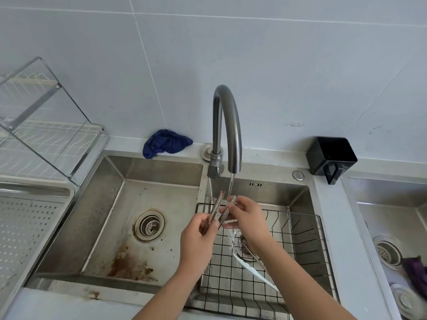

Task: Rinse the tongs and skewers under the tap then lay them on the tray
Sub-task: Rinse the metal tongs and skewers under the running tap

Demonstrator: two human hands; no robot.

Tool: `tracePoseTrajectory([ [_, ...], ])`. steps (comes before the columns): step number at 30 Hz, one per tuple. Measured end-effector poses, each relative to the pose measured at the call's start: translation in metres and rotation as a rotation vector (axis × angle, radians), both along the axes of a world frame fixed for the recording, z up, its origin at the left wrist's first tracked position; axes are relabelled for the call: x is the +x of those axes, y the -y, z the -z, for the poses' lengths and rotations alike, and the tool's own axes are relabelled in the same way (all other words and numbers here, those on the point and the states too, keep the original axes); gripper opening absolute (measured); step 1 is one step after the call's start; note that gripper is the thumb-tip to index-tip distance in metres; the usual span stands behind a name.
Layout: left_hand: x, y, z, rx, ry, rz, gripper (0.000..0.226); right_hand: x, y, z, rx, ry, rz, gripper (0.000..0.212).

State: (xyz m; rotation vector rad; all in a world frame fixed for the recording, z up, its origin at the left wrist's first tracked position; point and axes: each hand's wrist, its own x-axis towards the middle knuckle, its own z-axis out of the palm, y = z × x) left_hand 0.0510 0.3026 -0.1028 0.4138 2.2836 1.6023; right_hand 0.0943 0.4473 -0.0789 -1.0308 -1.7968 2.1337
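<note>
Metal tongs with toothed tips are held under the running tap, above the right basin. My left hand grips their handle end. My right hand pinches one arm of the tongs near its tip, right in the water stream. Below, in the black wire basket, lie a white toothed utensil and thin metal pieces, partly hidden by my right forearm. A perforated steel tray sits at the far left.
The left basin has a drain and rust stains. A wire dish rack stands at the back left. A blue cloth lies behind the sink, a black holder at the back right. Another sink is at the right.
</note>
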Motion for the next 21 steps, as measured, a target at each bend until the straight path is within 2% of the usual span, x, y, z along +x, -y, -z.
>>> tracePoseTrajectory([
  [5, 0.004, 0.018, 0.0, -0.019, 0.002, -0.046, 0.016, -0.008, 0.012, 0.005, -0.016, 0.008, -0.013, 0.019],
  [8, 0.003, 0.021, -0.005, -0.009, -0.01, -0.054, 0.02, -0.017, 0.017, 0.002, 0.0, 0.013, 0.018, 0.01],
  [12, 0.004, 0.022, -0.006, 0.007, 0.009, -0.069, 0.02, -0.02, 0.014, 0.0, 0.058, 0.045, 0.059, 0.032],
  [13, 0.003, 0.021, -0.006, 0.007, 0.017, -0.075, 0.019, -0.019, 0.013, 0.0, 0.04, 0.042, 0.049, 0.031],
  [15, 0.001, 0.019, -0.005, 0.013, 0.029, -0.092, 0.017, -0.013, 0.013, 0.002, -0.009, 0.022, -0.016, 0.012],
  [16, -0.001, 0.018, -0.004, 0.018, 0.032, -0.1, 0.016, -0.01, 0.014, 0.002, -0.027, 0.012, -0.055, 0.011],
  [18, -0.004, 0.014, -0.003, 0.027, 0.037, -0.1, 0.014, -0.005, 0.011, 0.004, -0.045, 0.018, -0.091, 0.024],
  [21, -0.003, 0.006, -0.004, 0.035, 0.072, -0.066, 0.015, -0.004, 0.001, -0.002, -0.064, 0.018, 0.001, 0.01],
])
